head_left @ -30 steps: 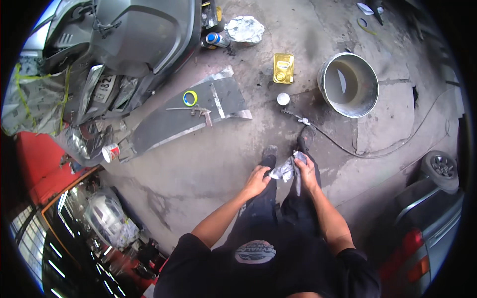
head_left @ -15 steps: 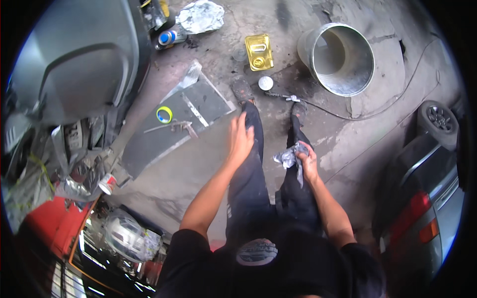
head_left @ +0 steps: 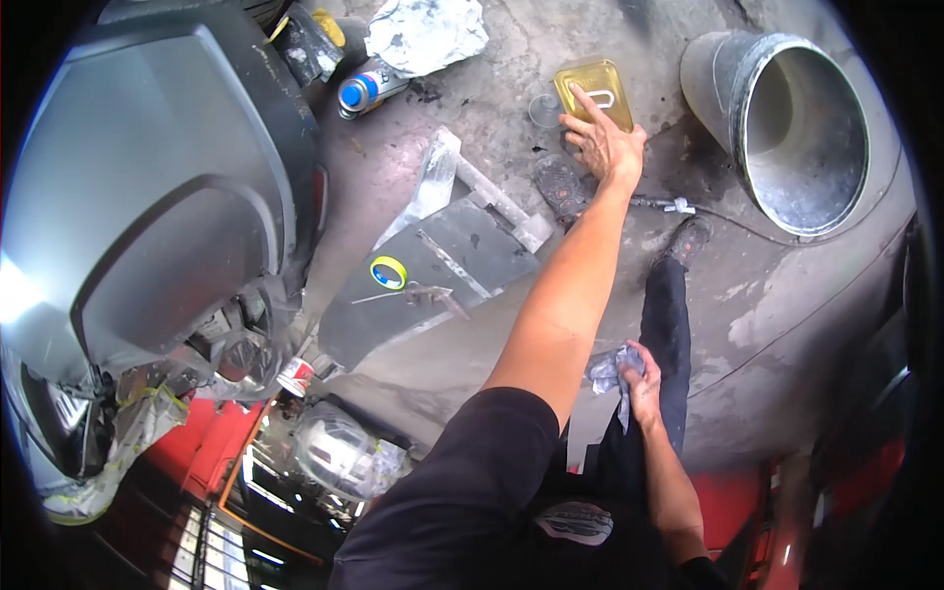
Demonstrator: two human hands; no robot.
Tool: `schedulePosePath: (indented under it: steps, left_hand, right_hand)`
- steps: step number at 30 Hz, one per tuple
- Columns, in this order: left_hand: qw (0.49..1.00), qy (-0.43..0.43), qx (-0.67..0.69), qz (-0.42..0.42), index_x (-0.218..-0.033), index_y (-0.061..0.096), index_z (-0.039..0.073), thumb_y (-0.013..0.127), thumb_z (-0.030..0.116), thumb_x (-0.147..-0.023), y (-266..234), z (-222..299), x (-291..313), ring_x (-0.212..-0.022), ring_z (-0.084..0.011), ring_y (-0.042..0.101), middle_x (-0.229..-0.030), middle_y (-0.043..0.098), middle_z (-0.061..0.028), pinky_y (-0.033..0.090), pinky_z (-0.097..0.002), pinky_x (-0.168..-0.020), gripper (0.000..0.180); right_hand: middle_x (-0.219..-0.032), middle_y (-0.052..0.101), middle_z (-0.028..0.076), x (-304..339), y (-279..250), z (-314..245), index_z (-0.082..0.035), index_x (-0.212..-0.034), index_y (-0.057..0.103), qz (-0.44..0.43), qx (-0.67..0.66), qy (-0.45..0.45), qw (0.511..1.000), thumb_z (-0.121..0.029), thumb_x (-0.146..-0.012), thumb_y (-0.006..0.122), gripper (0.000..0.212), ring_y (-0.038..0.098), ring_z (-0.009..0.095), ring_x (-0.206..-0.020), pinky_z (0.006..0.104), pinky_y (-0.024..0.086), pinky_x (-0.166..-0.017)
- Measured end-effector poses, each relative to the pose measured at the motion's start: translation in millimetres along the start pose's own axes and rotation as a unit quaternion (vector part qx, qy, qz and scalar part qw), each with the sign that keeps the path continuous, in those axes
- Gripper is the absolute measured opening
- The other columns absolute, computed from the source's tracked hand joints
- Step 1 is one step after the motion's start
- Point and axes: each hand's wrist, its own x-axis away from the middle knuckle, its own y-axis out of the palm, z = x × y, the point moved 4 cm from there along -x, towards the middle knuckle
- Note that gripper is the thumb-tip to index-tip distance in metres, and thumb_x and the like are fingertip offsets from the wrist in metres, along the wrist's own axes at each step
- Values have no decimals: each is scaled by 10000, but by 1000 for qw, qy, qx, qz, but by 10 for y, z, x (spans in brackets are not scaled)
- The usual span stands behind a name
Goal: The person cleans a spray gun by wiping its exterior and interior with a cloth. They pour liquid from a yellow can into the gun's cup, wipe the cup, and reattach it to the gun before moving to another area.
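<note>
My left arm stretches forward, and my left hand point(head_left: 608, 152) is at the near edge of a gold rectangular metal can point(head_left: 613, 81) with a handle on top. Its fingers are spread over the can; whether they press on it I cannot tell. A clear round lid or cup point(head_left: 544, 110) lies beside the can. My right hand point(head_left: 644, 388) is closed on a crumpled grey rag point(head_left: 605, 368) in front of my right leg. The white round piece seen earlier near my foot is hidden now.
A large metal bucket point(head_left: 713, 93) lies tilted at the right, with a hose point(head_left: 762, 228) near it. Left of my feet, a dark panel point(head_left: 379, 320) carries a yellow tape roll point(head_left: 395, 263). A spray can point(head_left: 372, 88), a crumpled white bundle point(head_left: 428, 34) and a grey bumper point(head_left: 157, 118) are farther left.
My left hand has gone from beside my left leg forward to the gold can. My right hand still grips the rag. The whole view has shifted.
</note>
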Motion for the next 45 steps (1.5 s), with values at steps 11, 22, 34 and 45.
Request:
schedulePosePath:
  steps: [11,22,34,45]
  left_hand:
    - [954,96,269,87,-1606,139,29,796,233,-769,-1470,-778,140,-1384,-394,402,-1497,352,-281,344,-448,-1158,1083]
    - [885,-215,407,66,-1456,289,128,758,460,-806,-2248,-2013,-791,-1062,-426,639,-1344,527,-215,526,-657,-764,868]
    - [840,-331,430,31,-1550,197,150,748,517,-767,-2229,-2963,-1607,-1166,-425,587,-1469,459,-164,447,-677,-866,1026]
    - [851,-361,354,139,-1318,548,172,564,662,-863,-2313,-3380,-2290,-1064,-319,637,-1235,647,-99,441,-580,-812,668]
  right_hand:
    - [-1030,661,26,-1,41,-26,-44,-1332,620,-13,11,22,1000,21,-870,656,468,601,116,-908,247,482,-851]
    - [-1062,660,41,-61,23,-219,-51,-1315,632,-20,64,17,998,-14,-843,652,474,602,148,-986,274,473,-913]
    - [-1090,657,36,-199,97,-290,-56,-1315,637,-13,69,31,997,4,-840,656,480,601,136,-1010,270,471,-932]
    - [-1081,637,13,-368,222,-316,-60,-1309,644,-19,61,67,996,19,-827,653,488,576,110,-981,251,461,-910]
